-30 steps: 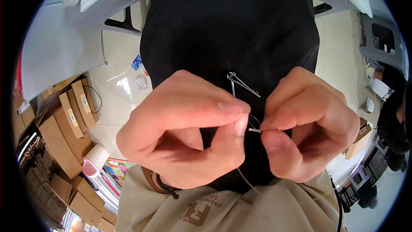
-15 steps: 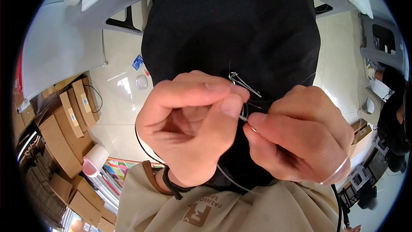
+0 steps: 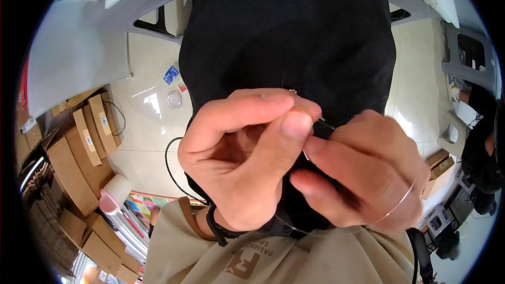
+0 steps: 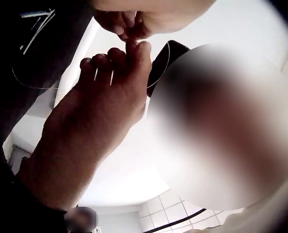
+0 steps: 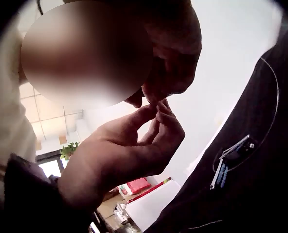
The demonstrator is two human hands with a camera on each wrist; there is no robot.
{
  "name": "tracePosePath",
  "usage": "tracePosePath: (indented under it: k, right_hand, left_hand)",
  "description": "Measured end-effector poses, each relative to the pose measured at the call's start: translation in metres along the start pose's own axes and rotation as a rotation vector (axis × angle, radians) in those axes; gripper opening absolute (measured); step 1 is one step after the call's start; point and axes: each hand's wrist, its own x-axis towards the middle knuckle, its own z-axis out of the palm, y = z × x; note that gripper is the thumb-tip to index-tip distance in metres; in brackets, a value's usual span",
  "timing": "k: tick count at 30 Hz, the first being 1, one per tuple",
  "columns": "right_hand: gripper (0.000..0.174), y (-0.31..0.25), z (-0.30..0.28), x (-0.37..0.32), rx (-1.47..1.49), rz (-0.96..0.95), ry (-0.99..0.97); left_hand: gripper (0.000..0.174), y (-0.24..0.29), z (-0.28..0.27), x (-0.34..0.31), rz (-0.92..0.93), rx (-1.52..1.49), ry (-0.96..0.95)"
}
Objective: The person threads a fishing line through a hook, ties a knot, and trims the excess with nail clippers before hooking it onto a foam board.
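Note:
A thin, clear line runs from between the hands and arcs across the back of my right hand. My left hand pinches the line between thumb and forefinger. My right thumb and forefinger pinch a short part of it close beside the left fingertips. In the right wrist view the fingertips of the left hand and right hand meet. The pinched part is hidden. Silver nail clippers lie on the black cloth beyond the hands, mostly covered by my left hand in the head view.
Black cloth spreads below and in front of the hands. Cardboard boxes and a white-and-pink bin stand on the left. A small clear container and a blue packet lie on the tiled floor. Grey stools are at the right.
The hands have come together, and the short beaded end seen between them a second ago is now hidden. My left hand has moved over the nail clippers. The line now loops across my right hand.

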Motion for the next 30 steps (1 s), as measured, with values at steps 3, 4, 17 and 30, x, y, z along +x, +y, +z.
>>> tracePosePath:
  k: [3,4,17,30]
  right_hand:
    - [0.021,0.005,-0.020,0.007,0.174,0.127,-0.167]
    - [0.020,0.005,-0.025,0.009,0.188,0.178,-0.208]
    - [0.019,0.008,-0.027,0.015,0.125,0.115,-0.223]
    - [0.017,0.013,-0.024,0.013,0.139,0.062,-0.197]
  left_hand:
    - [0.017,0.002,0.000,0.000,0.000,-0.016,-0.021]
    - [0.017,0.003,-0.002,0.000,-0.009,-0.025,-0.030]
    - [0.015,0.002,0.001,0.001,0.022,-0.051,-0.127]
    - [0.014,0.001,-0.002,-0.003,-0.006,-0.005,-0.111]
